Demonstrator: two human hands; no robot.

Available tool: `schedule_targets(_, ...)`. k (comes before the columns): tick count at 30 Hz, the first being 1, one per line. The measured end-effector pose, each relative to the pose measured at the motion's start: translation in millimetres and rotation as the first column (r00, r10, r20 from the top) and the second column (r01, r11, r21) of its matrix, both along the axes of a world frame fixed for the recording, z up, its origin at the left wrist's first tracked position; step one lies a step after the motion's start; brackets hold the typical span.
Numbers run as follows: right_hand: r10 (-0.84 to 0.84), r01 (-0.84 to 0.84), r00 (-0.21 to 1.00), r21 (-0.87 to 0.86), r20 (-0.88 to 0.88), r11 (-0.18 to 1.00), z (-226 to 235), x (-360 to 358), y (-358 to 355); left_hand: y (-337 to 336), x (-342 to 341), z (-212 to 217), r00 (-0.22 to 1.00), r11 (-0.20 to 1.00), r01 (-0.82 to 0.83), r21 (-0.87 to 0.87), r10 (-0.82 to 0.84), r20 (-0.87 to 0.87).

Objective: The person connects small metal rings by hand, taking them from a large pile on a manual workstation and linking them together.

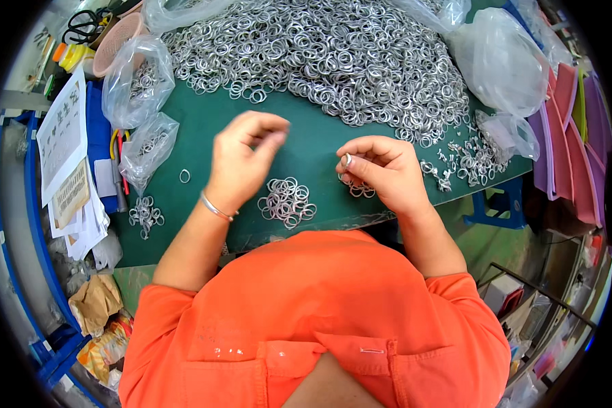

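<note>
A huge heap of silver metal rings [319,51] covers the far part of the green table. My right hand [387,166] is closed, with a small metal ring [347,160] pinched between thumb and fingers. Partly hidden beneath that hand lies a small pile of rings [358,190]. My left hand [245,153] hovers over the table left of centre, thumb and forefinger bent toward each other. Motion smears its fingertips, so whether they hold anything is unclear. Between my forearms lies another pile of rings [287,202]. One loose ring [184,176] rests left of my left wrist.
Small metal pieces [476,160] are scattered at the table's right edge. Clear plastic bags [500,64] flank the heap. On the left are a bag of rings [147,151], a few rings [145,216], and paper sheets [64,136]. A blue stool [498,206] stands below the right edge.
</note>
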State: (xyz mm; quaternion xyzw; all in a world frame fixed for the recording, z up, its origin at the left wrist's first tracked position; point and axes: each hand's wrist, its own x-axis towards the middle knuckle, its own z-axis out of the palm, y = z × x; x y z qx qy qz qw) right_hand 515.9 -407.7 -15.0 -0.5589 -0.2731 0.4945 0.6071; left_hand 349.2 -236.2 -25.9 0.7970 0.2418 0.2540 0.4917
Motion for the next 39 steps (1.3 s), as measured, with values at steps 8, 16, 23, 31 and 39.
schedule_targets(8,-0.146,0.155,0.967,-0.025,0.21,0.988,6,14,-16,60,-6,-15,0.96,0.936,-0.125,0.328,0.198,-0.2)
schedule_targets(16,0.061,0.076,0.498,-0.114,0.865,0.991,-6,36,-40,73,6,-33,0.944,0.884,-0.044,0.466,0.189,-0.269)
schedule_targets(23,0.081,0.063,0.406,-0.116,0.91,0.991,-5,28,-31,64,14,-36,0.897,0.837,-0.061,0.543,0.284,-0.338)
schedule_targets(31,-0.19,0.227,0.503,0.084,0.843,0.97,7,16,-27,55,34,-38,0.904,0.846,-0.2,0.494,0.354,-0.24)
schedule_targets(39,-0.178,0.001,0.462,0.2,0.869,0.98,20,8,0,36,24,-47,0.964,0.856,-0.148,0.495,0.238,-0.122)
